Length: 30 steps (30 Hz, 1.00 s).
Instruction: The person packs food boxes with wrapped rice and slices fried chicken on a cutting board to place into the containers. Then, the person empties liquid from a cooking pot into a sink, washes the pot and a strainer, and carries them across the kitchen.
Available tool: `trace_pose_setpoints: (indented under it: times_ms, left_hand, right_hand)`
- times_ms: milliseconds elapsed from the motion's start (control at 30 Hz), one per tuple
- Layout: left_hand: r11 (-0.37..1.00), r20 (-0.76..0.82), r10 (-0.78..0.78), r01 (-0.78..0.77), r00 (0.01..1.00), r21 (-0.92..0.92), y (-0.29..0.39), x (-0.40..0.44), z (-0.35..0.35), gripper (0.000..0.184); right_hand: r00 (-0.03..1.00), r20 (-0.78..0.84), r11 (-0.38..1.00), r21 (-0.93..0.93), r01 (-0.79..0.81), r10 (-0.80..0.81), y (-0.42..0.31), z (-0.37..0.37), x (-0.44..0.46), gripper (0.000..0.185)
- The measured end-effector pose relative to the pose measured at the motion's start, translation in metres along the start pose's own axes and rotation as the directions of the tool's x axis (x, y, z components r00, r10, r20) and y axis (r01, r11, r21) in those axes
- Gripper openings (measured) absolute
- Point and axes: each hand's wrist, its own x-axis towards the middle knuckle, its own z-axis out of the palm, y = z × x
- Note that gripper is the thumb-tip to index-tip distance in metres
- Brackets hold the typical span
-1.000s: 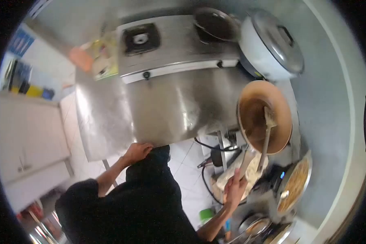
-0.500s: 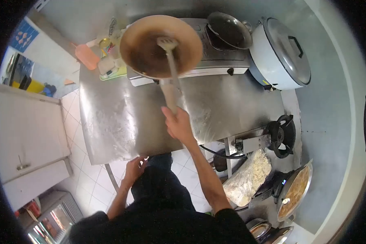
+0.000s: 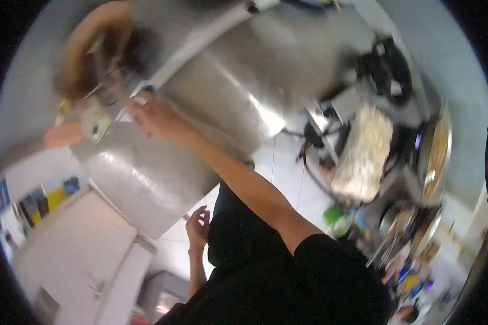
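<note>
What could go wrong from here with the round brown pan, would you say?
The round brown pan might knock the flat green tray close by. The bare right hand reaches far out, so the pan could tip if control slips; the bare left hand is low and well away, poorly placed to help.

Over the worktable's [image 3: 217,103] far left end, here's the pan [image 3: 77,59], spatula [image 3: 99,58] in it, right hand [image 3: 158,116] nearer in, above that same table. Left hand [image 3: 199,225], just off the table's near edge! Left of the table, the cabinet [image 3: 81,249]; right of it, burner [image 3: 386,73], filled bag [image 3: 363,157], then a food-filled vessel [image 3: 438,154].
</note>
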Motion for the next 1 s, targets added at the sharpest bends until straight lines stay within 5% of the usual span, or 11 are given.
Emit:
trace_pose_setpoints:
  times_ms: [67, 167, 200, 300, 333, 433, 533, 600, 767, 833, 1000]
  left_hand:
    - [0.997, 0.137, -0.070, 0.072, 0.988, -0.013, 0.012, 0.007, 0.001, 0.019]
    - [0.999, 0.374, -0.033, 0.017, 0.927, 0.045, 0.024, 0.019, 0.028, 0.018]
    - [0.979, 0.443, 0.125, -0.182, 0.888, 0.088, 0.020, 0.023, 0.039, 0.018]
    - [0.906, 0.597, 0.260, -0.405, 0.759, 0.120, 0.013, 0.049, 0.084, 0.020]
    - [0.946, 0.649, 0.055, -0.248, 0.759, 0.210, 0.013, 0.057, 0.103, 0.020]
    - [0.926, 0.615, 0.118, -0.309, 0.780, 0.215, -0.019, 0.091, 0.171, 0.020]
    - [0.896, 0.549, 0.280, -0.420, 0.787, 0.146, -0.073, 0.130, 0.222, 0.019]
    - [0.953, 0.483, 0.187, -0.278, 0.855, 0.123, -0.065, 0.157, 0.249, 0.019]
    - [0.871, -0.074, 0.416, -0.374, 0.906, 0.320, -0.090, 0.254, 0.288, 0.032]
    - [0.024, 0.131, 0.504, -0.166, 0.853, 0.986, -0.109, 0.293, 0.277, 0.036]
    - [0.428, 0.093, 0.295, -0.218, 0.951, 0.877, -0.134, 0.350, 0.270, 0.038]
  right_hand:
    - [0.856, -0.336, 0.910, -0.276, 0.309, -0.393, 0.032, -0.010, -0.046, 0.050]
    - [0.820, -0.565, 0.988, 0.045, 0.147, -0.096, 0.046, -0.051, -0.151, 0.021]
    - [0.797, -0.599, 0.978, 0.202, 0.054, 0.080, 0.075, -0.062, -0.183, 0.016]
    - [0.533, -0.798, 0.952, 0.302, -0.048, 0.280, 0.165, -0.092, -0.253, 0.017]
    - [0.450, -0.839, 0.946, 0.322, -0.044, 0.307, 0.207, -0.101, -0.269, 0.017]
    - [0.305, -0.860, 0.888, 0.300, -0.349, 0.410, 0.318, -0.123, -0.307, 0.023]
    - [0.357, -0.859, 0.872, 0.186, -0.453, 0.368, 0.405, -0.132, -0.308, 0.024]
    - [0.395, -0.836, 0.845, 0.142, -0.515, 0.381, 0.437, -0.144, -0.298, 0.024]
    - [0.490, -0.866, 0.908, -0.125, -0.400, 0.096, 0.441, -0.210, -0.229, 0.029]
    - [0.406, -0.911, 0.956, -0.056, -0.289, 0.070, 0.421, -0.243, -0.185, 0.027]
    - [0.411, -0.912, 0.971, -0.109, -0.213, -0.012, 0.436, -0.303, -0.087, 0.029]
